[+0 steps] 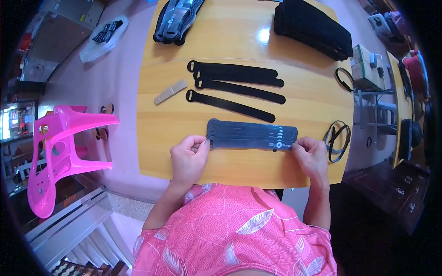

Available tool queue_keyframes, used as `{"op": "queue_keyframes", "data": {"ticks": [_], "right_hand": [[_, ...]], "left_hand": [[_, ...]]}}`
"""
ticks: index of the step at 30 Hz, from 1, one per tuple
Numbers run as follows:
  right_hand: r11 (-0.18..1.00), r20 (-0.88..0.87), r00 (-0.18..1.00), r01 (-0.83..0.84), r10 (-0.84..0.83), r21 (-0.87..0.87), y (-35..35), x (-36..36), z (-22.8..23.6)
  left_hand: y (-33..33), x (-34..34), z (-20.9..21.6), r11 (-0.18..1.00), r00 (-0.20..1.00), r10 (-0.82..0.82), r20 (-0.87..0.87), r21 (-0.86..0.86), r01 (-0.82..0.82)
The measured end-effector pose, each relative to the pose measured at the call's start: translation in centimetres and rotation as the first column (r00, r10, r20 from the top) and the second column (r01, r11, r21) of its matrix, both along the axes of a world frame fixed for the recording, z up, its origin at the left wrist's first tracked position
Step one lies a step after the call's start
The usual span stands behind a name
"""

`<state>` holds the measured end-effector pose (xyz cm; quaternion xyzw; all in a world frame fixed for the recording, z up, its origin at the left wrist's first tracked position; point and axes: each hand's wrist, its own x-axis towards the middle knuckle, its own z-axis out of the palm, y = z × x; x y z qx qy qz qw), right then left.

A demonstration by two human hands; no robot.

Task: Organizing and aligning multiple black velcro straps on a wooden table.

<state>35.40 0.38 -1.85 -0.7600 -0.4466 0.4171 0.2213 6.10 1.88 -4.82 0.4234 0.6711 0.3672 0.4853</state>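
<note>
The left hand (189,158) and right hand (312,158) pinch opposite ends of a dark, layered strap bundle (248,135), held flat between them at the table (161,126); beyond it lie 4 loose black straps (241,91) (slotted ends leftward).

Your left forearm (159,208) slants forward and inward, while your right forearm (317,202) points nearly straight ahead. Your left hand (189,157) and right hand (312,157) sit well apart, roughly level, fingers curled, each thumb and forefinger pinched together, fingertips turned toward each other.
</note>
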Motion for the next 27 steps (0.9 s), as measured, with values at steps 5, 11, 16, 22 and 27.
{"op": "queue_keyframes", "data": {"ticks": [5,11,16,22,27], "right_hand": [[1.0,0.02,1.0,0.003,-0.003,-0.015,0.22,-0.02,0.0],[0.999,0.038,0.999,0.019,-0.018,-0.039,0.32,0.12,0.14],[1.0,0.054,0.998,-0.028,0.028,0.002,0.28,0.09,-0.39],[0.999,0.081,0.996,-0.025,0.022,0.033,0.31,-0.26,-0.01],[0.999,0.106,0.994,-0.028,0.024,0.036,0.3,-0.32,0.09]], "left_hand": [[0.08,0.07,-0.01,1.0,1.0,0.003,-0.008,-0.025,-0.003],[0.18,0.25,-0.05,1.0,1.0,0.0,0.001,-0.024,0.0],[0.18,0.36,0.09,0.999,1.0,0.024,-0.001,-0.033,-0.024],[0.14,0.01,-0.22,0.999,0.999,-0.002,-0.037,-0.039,0.0],[0.16,0.19,-0.17,1.0,1.0,0.005,-0.025,-0.021,-0.006]]}}
